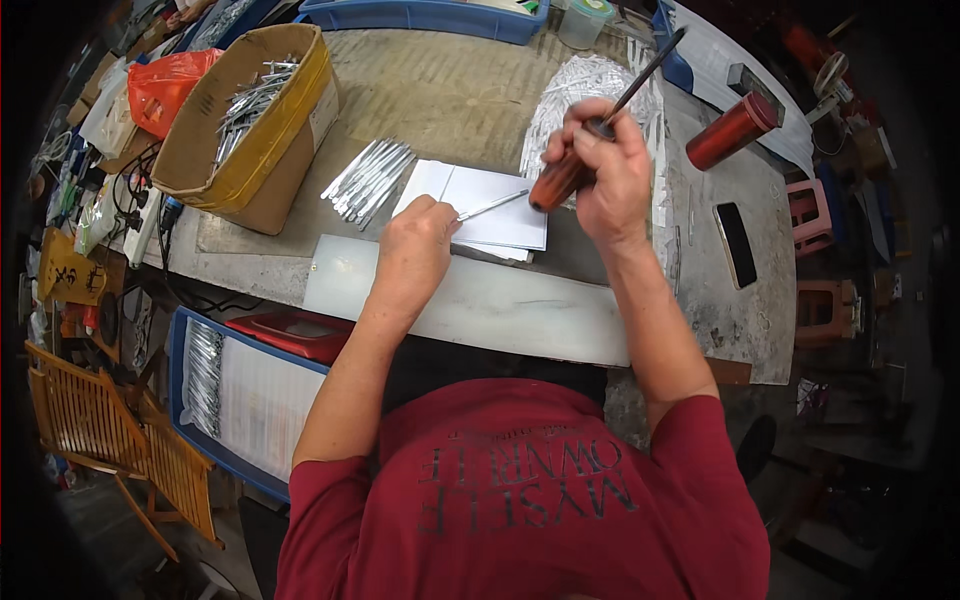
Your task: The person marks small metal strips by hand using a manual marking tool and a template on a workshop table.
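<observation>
Pinching a thin silver strip (492, 205) at its near end, my left hand (415, 245) is closed on it and presses it flat onto the stack of white sheets (490, 195), probably so the strip cannot slide. My right hand (600, 170) is clamped around the reddish-brown handle of a screwdriver-like tool (600, 125), held tilted with the dark shaft pointing up and away and the butt of the handle down just beside the strip's far end; I judge the handle end is the working end here, though I cannot tell whether it touches the strip. The sheets lie on the desk (450, 90), partly over a long pale board (500, 305) at the near edge. A loose fan of the same silver strips (368, 178) lies just left of the sheets, within easy reach, and a cardboard box (250, 120) farther left holds many more. A red cylinder (732, 130) and a dark phone (737, 243) lie well to the right.
</observation>
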A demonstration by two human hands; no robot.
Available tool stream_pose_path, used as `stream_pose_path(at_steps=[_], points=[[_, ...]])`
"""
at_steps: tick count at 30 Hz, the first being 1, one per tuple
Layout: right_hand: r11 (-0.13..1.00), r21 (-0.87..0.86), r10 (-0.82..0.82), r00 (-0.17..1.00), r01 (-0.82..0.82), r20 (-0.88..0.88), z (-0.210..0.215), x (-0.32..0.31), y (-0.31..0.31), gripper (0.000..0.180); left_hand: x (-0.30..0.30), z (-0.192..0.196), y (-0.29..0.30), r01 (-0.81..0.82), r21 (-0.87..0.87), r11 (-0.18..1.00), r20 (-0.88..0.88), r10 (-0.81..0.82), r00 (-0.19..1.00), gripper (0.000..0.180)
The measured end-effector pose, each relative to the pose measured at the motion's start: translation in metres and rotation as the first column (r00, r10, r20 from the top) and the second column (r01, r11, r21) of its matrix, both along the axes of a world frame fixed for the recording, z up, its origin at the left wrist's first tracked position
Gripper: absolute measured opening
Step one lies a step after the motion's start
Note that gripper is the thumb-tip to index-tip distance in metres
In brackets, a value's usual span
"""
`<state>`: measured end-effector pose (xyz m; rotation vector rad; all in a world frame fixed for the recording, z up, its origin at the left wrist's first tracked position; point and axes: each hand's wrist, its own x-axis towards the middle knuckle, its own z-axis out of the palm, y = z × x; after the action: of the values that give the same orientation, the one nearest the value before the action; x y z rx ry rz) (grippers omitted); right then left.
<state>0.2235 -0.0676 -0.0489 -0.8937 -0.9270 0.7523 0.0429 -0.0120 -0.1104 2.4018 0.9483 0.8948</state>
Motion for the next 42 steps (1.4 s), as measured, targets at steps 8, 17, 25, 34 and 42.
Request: stream_pose_path(at_steps=[8,17,25,34,42], points=[[0.990,0.138,-0.041,0.984,0.016,0.174,-0.010,-0.021,0.031,0.016,0.000,0.001,-0.001,-0.014,-0.027,1.000,-0.024,0.013,1.000,0.003],[0.992,0.121,0.000,0.976,-0.027,0.216,0.029,-0.028,0.029,0.017,-0.002,-0.007,0.000,-0.018,-0.023,1.000,-0.033,0.017,0.999,0.004],[0.994,-0.106,0.039,0.922,0.002,0.385,-0.010,-0.027,0.035,0.016,0.001,-0.005,0.003,0.005,0.003,1.000,-0.024,-0.004,1.000,0.004],[0.998,-0.059,0.039,0.908,-0.016,0.417,-0.026,-0.033,0.039,0.017,0.003,-0.003,0.000,-0.003,-0.002,1.000,-0.010,0.003,1.000,0.004],[0.995,-0.076,0.089,0.938,-0.067,0.334,-0.029,-0.033,0.039,0.017,-0.006,-0.003,-0.002,-0.008,-0.074,0.997,0.141,0.018,0.990,0.004]])
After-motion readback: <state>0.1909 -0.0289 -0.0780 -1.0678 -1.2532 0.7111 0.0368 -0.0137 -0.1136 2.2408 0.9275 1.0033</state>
